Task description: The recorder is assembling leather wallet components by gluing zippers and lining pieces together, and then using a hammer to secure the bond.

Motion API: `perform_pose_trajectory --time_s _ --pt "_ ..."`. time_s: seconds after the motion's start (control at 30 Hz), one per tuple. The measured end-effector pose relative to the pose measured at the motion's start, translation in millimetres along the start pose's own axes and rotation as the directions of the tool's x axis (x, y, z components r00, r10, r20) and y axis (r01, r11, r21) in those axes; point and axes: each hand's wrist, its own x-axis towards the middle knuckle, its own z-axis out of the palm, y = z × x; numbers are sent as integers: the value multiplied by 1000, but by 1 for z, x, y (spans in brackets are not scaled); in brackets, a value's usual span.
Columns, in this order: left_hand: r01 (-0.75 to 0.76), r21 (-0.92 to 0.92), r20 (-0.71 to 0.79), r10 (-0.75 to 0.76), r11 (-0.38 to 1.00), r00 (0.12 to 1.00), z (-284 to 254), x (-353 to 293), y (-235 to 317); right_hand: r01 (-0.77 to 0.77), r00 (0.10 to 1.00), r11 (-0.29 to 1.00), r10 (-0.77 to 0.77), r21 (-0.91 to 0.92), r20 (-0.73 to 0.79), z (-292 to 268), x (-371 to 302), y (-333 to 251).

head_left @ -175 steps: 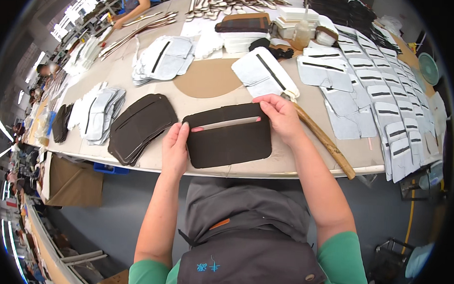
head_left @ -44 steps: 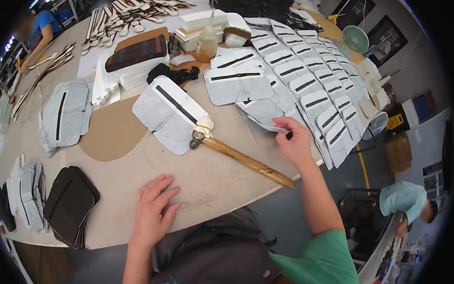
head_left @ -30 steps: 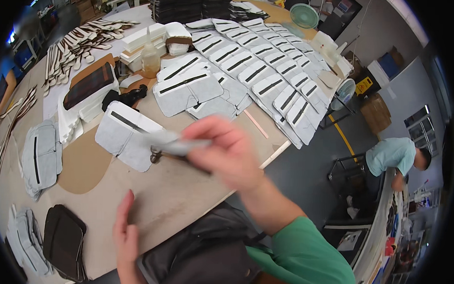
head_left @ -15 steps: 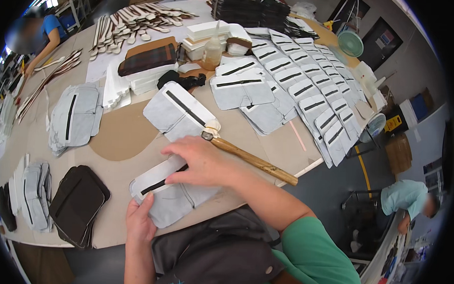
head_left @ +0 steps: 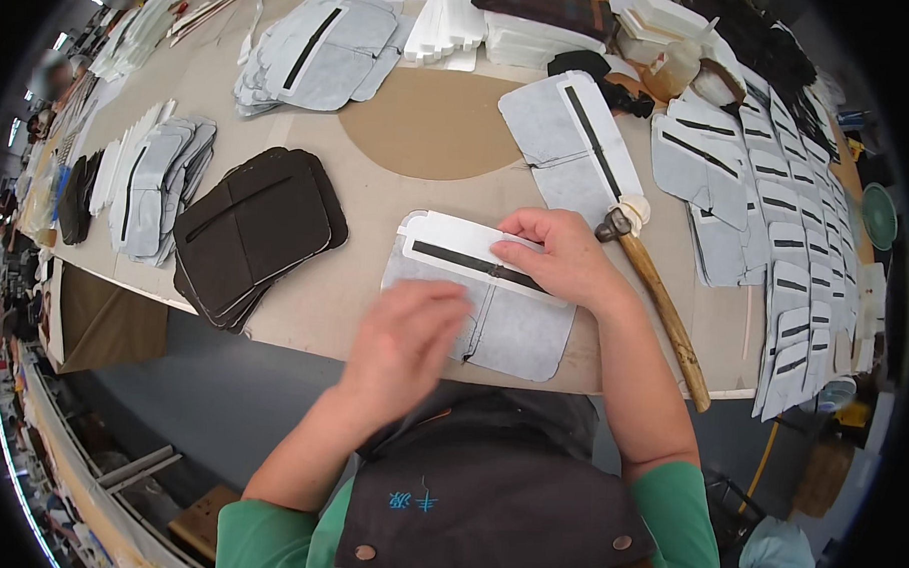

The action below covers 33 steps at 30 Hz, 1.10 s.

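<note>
Worktable seen from above. Far left of the left fingers, a fanned pile of grey-and-white pieces (head_left: 162, 189) lies on the table (head_left: 372, 196); nearer those fingers is a stack of dark brown panels (head_left: 261, 222). The left hand (head_left: 402, 347) has its fingers loosely bent and slightly apart, with nothing visible in them; blur hides whether they touch the pale grey panel (head_left: 528, 332) beneath. This panel lies on the table between the two hands, its black strip running under the right thumb. The right hand (head_left: 561, 258) pinches the panel's upper edge, thumb on top, forefinger bent close by. Just right of the right fingers, a hammer (head_left: 664, 306) lies with its head at the corner of a second grey panel (head_left: 555, 137). Beyond those fingers, farther back, a translucent bottle (head_left: 672, 71) holds amber contents, their level unclear. Far right of the fingers, similar panels overlap in rows (head_left: 781, 240).
</note>
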Motion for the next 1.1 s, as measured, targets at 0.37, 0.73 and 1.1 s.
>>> perform_pose_trajectory --time_s 0.37,0.73,1.1 --pt "-90 205 5 91 975 996 41 2 12 74 997 995 -72 69 -25 1 -5 6" --pt "-82 206 15 81 975 997 41 3 13 60 998 986 -58 158 -21 3 -3 2" --pt "-67 221 87 48 973 995 42 13 22 -54 970 996 68 -68 233 -32 -19 -7"
